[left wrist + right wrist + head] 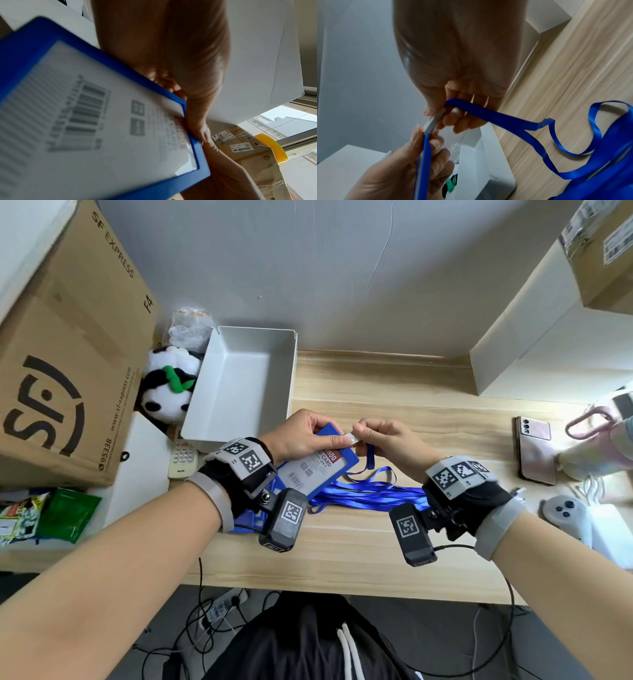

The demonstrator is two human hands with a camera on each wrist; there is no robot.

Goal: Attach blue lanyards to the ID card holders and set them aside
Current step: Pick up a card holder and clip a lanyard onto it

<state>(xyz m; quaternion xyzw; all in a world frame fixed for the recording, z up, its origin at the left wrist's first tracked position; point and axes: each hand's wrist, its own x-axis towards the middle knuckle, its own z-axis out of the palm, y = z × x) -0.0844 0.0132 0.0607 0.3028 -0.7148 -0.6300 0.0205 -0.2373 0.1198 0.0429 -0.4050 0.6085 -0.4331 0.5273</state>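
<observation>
The left hand grasps the blue ID card holder by its upper edge, thumb on the face and fingers behind, and lifts it tilted above the counter; held this way the top edge, where a lanyard would fasten, faces the other hand. The right hand pinches the silver clip of a blue lanyard between thumb and forefinger, right at the holder's top edge. In the right wrist view the clip sits end-on to that edge, though blur hides whether it has bitten yet; I judge the attaching is under way, not finished. The lanyard's ribbon trails from the clip down to a loose heap of blue ribbon on the counter just below the holder. More blue holders seem to lie under the left wrist. The white tray beyond the holder probably waits for finished ones.
</observation>
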